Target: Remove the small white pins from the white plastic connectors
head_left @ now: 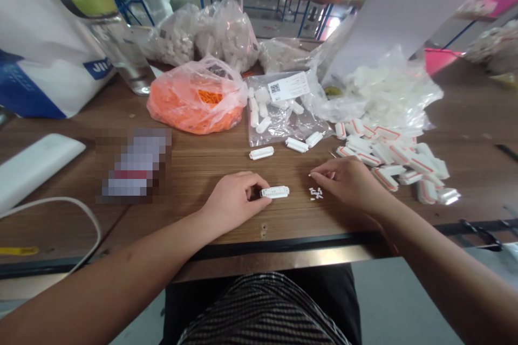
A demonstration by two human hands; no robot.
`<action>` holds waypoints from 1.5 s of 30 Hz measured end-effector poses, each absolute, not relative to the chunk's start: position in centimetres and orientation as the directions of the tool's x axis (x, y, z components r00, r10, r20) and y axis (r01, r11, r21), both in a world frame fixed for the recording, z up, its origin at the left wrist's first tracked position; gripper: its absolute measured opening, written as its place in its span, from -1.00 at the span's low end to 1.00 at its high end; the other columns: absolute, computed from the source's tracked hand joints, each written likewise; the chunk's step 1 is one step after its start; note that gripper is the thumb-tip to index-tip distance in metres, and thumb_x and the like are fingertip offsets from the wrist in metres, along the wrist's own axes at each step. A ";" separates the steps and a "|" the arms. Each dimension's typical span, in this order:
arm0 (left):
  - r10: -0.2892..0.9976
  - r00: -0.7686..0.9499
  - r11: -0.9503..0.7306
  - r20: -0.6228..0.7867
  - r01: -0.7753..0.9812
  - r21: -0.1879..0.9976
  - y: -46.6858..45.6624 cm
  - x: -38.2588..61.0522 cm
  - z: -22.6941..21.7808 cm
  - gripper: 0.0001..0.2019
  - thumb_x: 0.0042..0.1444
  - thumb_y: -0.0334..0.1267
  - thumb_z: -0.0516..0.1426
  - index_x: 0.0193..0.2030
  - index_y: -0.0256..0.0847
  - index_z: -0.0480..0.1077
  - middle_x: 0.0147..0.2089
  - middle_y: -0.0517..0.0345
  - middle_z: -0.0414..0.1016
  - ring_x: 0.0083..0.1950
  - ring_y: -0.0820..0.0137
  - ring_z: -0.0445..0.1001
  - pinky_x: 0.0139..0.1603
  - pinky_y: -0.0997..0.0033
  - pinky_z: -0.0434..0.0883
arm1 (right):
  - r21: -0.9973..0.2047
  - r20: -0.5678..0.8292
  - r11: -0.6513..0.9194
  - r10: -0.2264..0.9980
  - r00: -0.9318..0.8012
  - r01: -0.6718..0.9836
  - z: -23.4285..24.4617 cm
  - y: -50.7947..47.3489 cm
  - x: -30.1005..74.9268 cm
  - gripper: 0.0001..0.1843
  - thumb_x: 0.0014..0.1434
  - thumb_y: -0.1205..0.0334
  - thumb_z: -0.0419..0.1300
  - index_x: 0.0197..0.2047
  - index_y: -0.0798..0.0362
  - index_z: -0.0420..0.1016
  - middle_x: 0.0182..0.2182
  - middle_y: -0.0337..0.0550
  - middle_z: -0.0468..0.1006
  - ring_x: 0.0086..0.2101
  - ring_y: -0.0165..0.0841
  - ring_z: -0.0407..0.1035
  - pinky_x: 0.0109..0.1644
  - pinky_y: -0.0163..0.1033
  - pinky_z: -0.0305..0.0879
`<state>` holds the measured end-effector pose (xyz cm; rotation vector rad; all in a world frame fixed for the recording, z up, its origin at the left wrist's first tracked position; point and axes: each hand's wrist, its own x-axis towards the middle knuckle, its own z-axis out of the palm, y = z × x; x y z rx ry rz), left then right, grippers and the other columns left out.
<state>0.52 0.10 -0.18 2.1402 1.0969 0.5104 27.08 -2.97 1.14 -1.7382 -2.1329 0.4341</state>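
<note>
orange bag (197,99), white plastic housings (394,161), glass tumbler (119,54)

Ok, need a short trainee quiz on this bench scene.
1. Which hand grips the white connector housing?
2. True or false: the loose white pins lie on the wooden table, by the right hand.
3. Fill in: the label on the clear plastic bag carries a ___ code.

Key:
1. The left hand
2. True
3. QR
</note>
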 end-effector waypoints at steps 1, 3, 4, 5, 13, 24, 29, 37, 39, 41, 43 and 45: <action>0.820 0.570 -0.424 0.041 0.559 0.712 0.1 0.5 -0.2 -0.88 0.00 -0.27 0.27 -0.28 -0.15 0.53 -0.53 0.31 0.32 -0.50 0.49 0.27 -0.41 0.45 0.21 | -0.437 0.097 0.210 0.978 -0.186 0.875 1.1 -3.1 26.8 -0.76 0.18 0.21 0.14 -0.39 0.04 0.62 -0.51 -0.20 0.60 -0.52 -0.38 0.39 -0.38 -0.27 0.20; 0.818 0.573 -0.429 0.044 0.558 0.711 0.1 0.5 -0.2 -0.88 0.01 -0.27 0.27 -0.27 -0.15 0.52 -0.53 0.31 0.32 -0.50 0.49 0.27 -0.41 0.45 0.21 | -0.397 0.133 0.247 0.968 -0.211 0.884 1.1 -3.2 26.4 -0.77 0.17 0.22 0.15 -0.42 0.04 0.62 -0.53 -0.20 0.58 -0.50 -0.37 0.39 -0.33 -0.24 0.21; 0.818 0.574 -0.429 0.044 0.557 0.711 0.1 0.5 -0.2 -0.88 0.01 -0.27 0.27 -0.27 -0.15 0.52 -0.53 0.31 0.32 -0.50 0.49 0.27 -0.41 0.45 0.21 | -0.368 0.148 0.268 0.962 -0.228 0.891 1.2 -3.2 26.2 -0.77 0.16 0.23 0.15 -0.44 0.03 0.61 -0.55 -0.19 0.57 -0.49 -0.35 0.39 -0.30 -0.22 0.21; 0.818 0.573 -0.429 0.044 0.557 0.711 0.1 0.5 -0.3 -0.89 0.01 -0.27 0.27 -0.27 -0.15 0.52 -0.53 0.31 0.32 -0.50 0.49 0.27 -0.41 0.45 0.21 | -0.344 0.160 0.283 0.957 -0.242 0.895 1.2 -3.3 26.1 -0.76 0.16 0.23 0.15 -0.45 0.03 0.61 -0.55 -0.19 0.57 -0.48 -0.34 0.39 -0.27 -0.21 0.21; 0.818 0.573 -0.430 0.051 0.550 0.715 0.1 0.5 -0.2 -0.90 0.01 -0.27 0.27 -0.29 -0.15 0.52 -0.53 0.31 0.32 -0.51 0.50 0.26 -0.41 0.45 0.21 | -0.434 0.079 0.059 0.997 -0.027 0.899 1.3 -3.1 26.7 -0.75 0.15 0.19 0.16 -0.41 0.02 0.66 -0.53 -0.22 0.62 -0.55 -0.37 0.40 -0.41 -0.26 0.22; 0.818 0.574 -0.422 0.037 0.555 0.716 0.1 0.5 0.1 -0.89 0.00 -0.27 0.27 -0.29 -0.15 0.52 -0.53 0.31 0.32 -0.51 0.49 0.26 -0.41 0.45 0.21 | -0.530 -0.085 -0.165 0.986 0.142 0.832 0.6 -3.0 25.3 -0.79 0.05 0.18 0.20 -0.47 0.07 0.63 -0.60 -0.18 0.58 -0.56 -0.35 0.40 -0.48 -0.27 0.22; 0.813 0.580 -0.426 0.044 0.541 0.725 0.0 0.6 0.1 -0.90 0.02 -0.27 0.26 -0.29 -0.16 0.52 -0.52 0.31 0.33 -0.50 0.50 0.26 -0.40 0.46 0.23 | -0.743 -0.029 -0.023 1.000 0.003 0.668 1.2 -3.4 24.0 -0.81 0.07 0.15 0.22 -0.45 0.06 0.58 -0.55 -0.21 0.58 -0.53 -0.39 0.38 -0.47 -0.30 0.22; 0.819 0.572 -0.428 0.051 0.549 0.718 -0.1 0.5 -0.2 -0.90 0.02 -0.28 0.26 -0.28 -0.15 0.53 -0.50 0.29 0.36 -0.50 0.49 0.27 -0.41 0.46 0.21 | -0.637 0.144 0.273 0.961 -0.237 0.721 1.6 -3.8 21.5 -0.83 0.16 0.25 0.22 -0.46 0.02 0.55 -0.58 -0.28 0.49 -0.48 -0.41 0.32 -0.20 -0.19 0.20; 0.820 0.571 -0.423 0.048 0.546 0.723 0.0 0.5 -0.1 -0.89 0.02 -0.27 0.26 -0.28 -0.15 0.53 -0.49 0.29 0.37 -0.50 0.49 0.27 -0.41 0.46 0.21 | -0.602 0.179 0.310 0.951 -0.254 0.736 1.4 -3.7 21.5 -0.84 0.16 0.27 0.22 -0.46 0.03 0.53 -0.58 -0.30 0.47 -0.48 -0.42 0.32 -0.16 -0.17 0.18; 0.821 0.569 -0.416 0.043 0.546 0.727 0.0 0.5 0.0 -0.89 0.02 -0.27 0.26 -0.27 -0.15 0.53 -0.49 0.29 0.37 -0.49 0.49 0.27 -0.41 0.46 0.21 | -0.553 0.234 0.369 0.929 -0.286 0.746 1.2 -3.6 21.5 -0.85 0.16 0.29 0.22 -0.45 0.05 0.52 -0.59 -0.30 0.45 -0.47 -0.41 0.31 -0.16 -0.17 0.16; 0.823 0.567 -0.411 0.038 0.548 0.729 0.0 0.5 0.0 -0.89 0.02 -0.28 0.26 -0.27 -0.14 0.53 -0.48 0.29 0.37 -0.49 0.49 0.27 -0.41 0.46 0.21 | -0.468 0.298 0.445 0.893 -0.337 0.764 1.2 -3.7 21.6 -0.84 0.18 0.30 0.20 -0.43 0.07 0.52 -0.58 -0.28 0.44 -0.46 -0.40 0.30 -0.17 -0.16 0.15; 0.826 0.562 -0.408 0.040 0.547 0.731 -0.1 0.6 0.0 -0.90 0.02 -0.28 0.26 -0.28 -0.15 0.53 -0.49 0.29 0.37 -0.50 0.50 0.27 -0.41 0.47 0.21 | -0.331 0.338 0.523 0.843 -0.419 0.786 1.4 -3.9 21.6 -0.81 0.21 0.31 0.16 -0.43 0.08 0.52 -0.56 -0.23 0.47 -0.45 -0.37 0.31 -0.17 -0.14 0.15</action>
